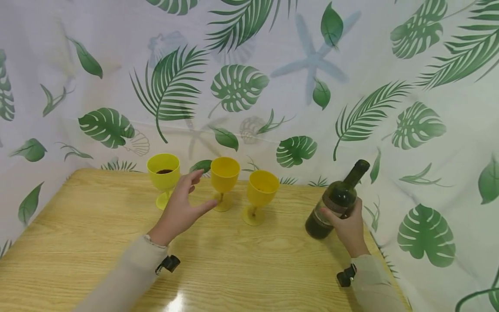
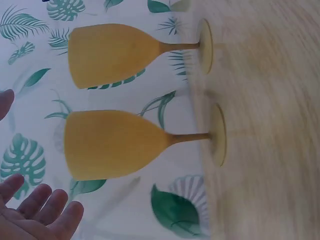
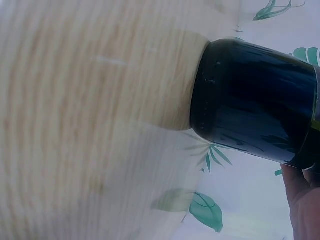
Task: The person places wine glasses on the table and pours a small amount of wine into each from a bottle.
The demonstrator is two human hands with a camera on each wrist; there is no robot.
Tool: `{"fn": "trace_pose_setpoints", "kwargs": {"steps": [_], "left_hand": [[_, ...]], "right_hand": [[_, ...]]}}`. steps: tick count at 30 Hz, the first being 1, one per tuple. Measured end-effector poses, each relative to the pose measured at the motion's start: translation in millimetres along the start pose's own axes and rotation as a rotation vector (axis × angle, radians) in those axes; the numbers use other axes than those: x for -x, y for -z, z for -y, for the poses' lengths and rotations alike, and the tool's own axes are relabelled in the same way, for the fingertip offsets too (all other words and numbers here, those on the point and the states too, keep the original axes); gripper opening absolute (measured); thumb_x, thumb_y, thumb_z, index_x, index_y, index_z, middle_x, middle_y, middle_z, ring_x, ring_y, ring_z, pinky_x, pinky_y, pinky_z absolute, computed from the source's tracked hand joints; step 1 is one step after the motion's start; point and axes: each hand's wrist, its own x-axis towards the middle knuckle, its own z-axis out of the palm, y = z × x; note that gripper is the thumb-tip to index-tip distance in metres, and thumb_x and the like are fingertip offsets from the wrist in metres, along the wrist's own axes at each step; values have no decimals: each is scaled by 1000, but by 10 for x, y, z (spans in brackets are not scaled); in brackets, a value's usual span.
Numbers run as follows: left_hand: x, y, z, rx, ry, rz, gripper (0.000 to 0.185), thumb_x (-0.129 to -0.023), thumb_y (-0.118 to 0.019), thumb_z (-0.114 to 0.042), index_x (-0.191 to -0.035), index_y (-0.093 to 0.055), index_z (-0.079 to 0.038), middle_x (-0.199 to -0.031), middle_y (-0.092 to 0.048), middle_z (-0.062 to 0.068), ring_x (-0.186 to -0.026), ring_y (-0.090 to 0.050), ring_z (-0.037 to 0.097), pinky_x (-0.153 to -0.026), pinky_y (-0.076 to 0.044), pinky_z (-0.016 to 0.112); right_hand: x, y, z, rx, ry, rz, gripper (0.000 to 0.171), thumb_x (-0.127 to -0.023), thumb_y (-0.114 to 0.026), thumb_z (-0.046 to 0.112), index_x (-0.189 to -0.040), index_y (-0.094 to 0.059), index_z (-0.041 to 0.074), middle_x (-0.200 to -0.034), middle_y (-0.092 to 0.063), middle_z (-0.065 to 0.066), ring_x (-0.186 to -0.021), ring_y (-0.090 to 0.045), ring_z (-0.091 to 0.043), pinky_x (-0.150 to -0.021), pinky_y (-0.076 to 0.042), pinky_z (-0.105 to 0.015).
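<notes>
Three goblets stand in a row on the wooden table. The leftmost, a yellow-green goblet [image 1: 163, 169], has dark liquid in it. My left hand [image 1: 181, 210] is between it and the middle orange-yellow goblet [image 1: 225, 175], its fingers spread and holding nothing. In the left wrist view, those fingertips [image 2: 50, 205] show beside the middle goblet [image 2: 117, 145]. The right-hand orange-yellow goblet [image 1: 262, 188] stands a little nearer to me. At the right, my right hand [image 1: 348, 225] grips a dark wine bottle [image 1: 331, 208] around its labelled body, the neck tilted up and right.
The wooden table [image 1: 234, 268] reaches back to a white cloth [image 1: 265, 125] printed with green leaves, which hangs behind it and along both sides. The table's right edge runs close beside my right hand.
</notes>
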Motion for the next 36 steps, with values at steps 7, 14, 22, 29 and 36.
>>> {"fn": "trace_pose_setpoints", "kwargs": {"steps": [7,14,22,29,36], "left_hand": [[-143,-152,179,-52,28,-2,89,-91,-82,-36,-160,-32,-10,-160,-33,13,-145,-35,36,-118,-35,57],[-300,-251,319,20,132,-16,96,-92,-80,-39,-163,-22,-13,-166,-23,15,-150,-29,36,-121,-32,58],[-468,-395,359,93,148,-42,93,-93,-81,-31,-162,-22,-12,-164,-27,16,-148,-32,37,-121,-31,56],[-549,-481,417,137,148,-50,88,-92,-81,-24,-160,-27,-10,-160,-34,15,-144,-38,37,-121,-33,55],[-630,-504,469,158,137,-72,88,-90,-83,-25,-158,-30,-11,-157,-40,13,-143,-40,34,-121,-33,54]], "right_hand": [[16,-14,10,-1,-8,-3,83,-92,-81,16,-154,-25,19,-135,-48,6,-120,-51,-7,-95,-44,-15],[15,-19,-6,-4,-11,-1,85,-92,-80,12,-154,-24,18,-137,-47,7,-120,-50,-7,-95,-44,-14],[10,1,25,-13,4,-15,84,-91,-81,10,-154,-25,19,-135,-48,8,-120,-51,-8,-96,-44,-14],[5,-2,61,-40,7,-11,83,-91,-79,5,-153,-26,20,-134,-49,9,-120,-52,-8,-95,-44,-13],[30,-22,60,-19,-5,0,81,-92,-79,9,-152,-26,21,-134,-49,9,-119,-52,-7,-94,-44,-13]]}}
